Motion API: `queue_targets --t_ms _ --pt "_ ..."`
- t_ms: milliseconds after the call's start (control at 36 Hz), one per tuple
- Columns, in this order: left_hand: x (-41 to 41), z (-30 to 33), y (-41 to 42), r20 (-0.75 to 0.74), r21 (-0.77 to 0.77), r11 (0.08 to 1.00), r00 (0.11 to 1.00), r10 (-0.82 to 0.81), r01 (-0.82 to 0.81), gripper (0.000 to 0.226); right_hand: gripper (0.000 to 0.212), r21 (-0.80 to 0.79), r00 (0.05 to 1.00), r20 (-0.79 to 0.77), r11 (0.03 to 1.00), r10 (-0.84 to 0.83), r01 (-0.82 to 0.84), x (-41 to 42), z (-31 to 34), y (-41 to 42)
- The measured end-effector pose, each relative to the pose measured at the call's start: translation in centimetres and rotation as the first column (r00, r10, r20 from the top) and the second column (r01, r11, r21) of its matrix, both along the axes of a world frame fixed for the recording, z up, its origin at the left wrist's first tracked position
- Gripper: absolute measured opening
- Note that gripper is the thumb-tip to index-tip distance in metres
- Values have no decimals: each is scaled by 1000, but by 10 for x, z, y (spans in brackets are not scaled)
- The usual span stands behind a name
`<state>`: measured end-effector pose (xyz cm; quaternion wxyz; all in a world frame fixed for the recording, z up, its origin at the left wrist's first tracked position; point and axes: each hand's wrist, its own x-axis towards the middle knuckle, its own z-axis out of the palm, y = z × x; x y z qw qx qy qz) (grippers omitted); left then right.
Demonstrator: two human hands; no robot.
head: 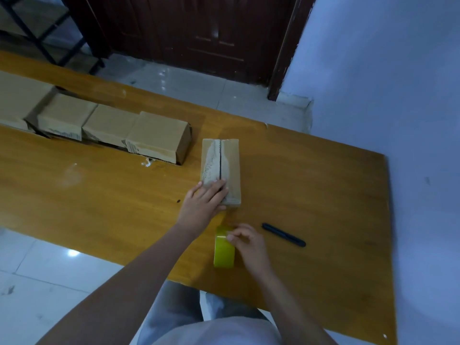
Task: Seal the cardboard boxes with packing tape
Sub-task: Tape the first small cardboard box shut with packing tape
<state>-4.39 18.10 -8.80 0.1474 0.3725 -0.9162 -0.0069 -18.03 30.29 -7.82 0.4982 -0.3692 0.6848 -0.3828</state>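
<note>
Head view: left hand (204, 199) presses flat on the box (221, 170) near end, its seam running straight away, right hand (249, 241) pinching the tape roll (224, 247) just behind

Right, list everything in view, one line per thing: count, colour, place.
cardboard box: one, tan, centre of table, top seam open
row of boxes: about four, tan, left along the table
tape roll: one, yellow-green, near edge of table
pen-like tool: one, black, right of the roll
table: one, orange-brown wood
door: one, dark brown, behind
left hand: pressing the box's near end
right hand: pinching the tape roll
</note>
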Motion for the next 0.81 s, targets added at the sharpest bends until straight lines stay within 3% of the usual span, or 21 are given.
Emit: queue_targets --t_ms 111,194,417,583,694,750,806 --pt "-6 -5 5 62 -150 988 997 46 -36 41 19 -4 996 20 996 -90 90 -16 5 -2" --pt "-17 -1 12 143 -151 981 979 144 -122 36 20 -27 988 13 988 -154 155 -30 11 -4" --pt "-52 63 17 306 223 890 895 325 -399 54 21 -81 908 6 905 -418 417 -64 21 -18" --pt "-56 72 6 309 406 836 916 256 -370 63 26 -203 872 -75 863 -484 462 -77 49 -30" --pt "-53 87 -1 130 455 863 976 177 -218 61 24 -242 897 -112 887 -428 393 -78 79 -36" --pt "-51 95 -5 -83 517 856 996 37 11 65 23 -232 919 -137 914 -370 334 -75 92 -39" --pt "-52 103 -9 -274 546 792 952 -139 273 58 24 -212 933 -156 934 -324 289 -70 103 -44"
